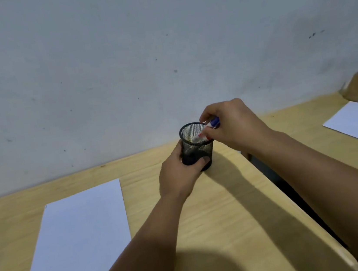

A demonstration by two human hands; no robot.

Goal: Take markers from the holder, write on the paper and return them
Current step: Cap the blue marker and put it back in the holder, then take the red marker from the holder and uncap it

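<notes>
Head view: left hand [178, 174] wraps the black mesh holder [196, 146] near the wall, right hand [231, 124] pinches a blue-capped marker [204, 130] tilted inside it, paper [80, 241] lying well left on the desk [239, 207].

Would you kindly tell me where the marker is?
The marker is centre frame, tilted in the mesh holder, gripped by the right hand.

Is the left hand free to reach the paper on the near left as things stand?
Probably not right away: the left hand is wrapped around the mesh holder, steadying it. Nothing lies between it and the paper, so once it lets go the way looks open.
</notes>
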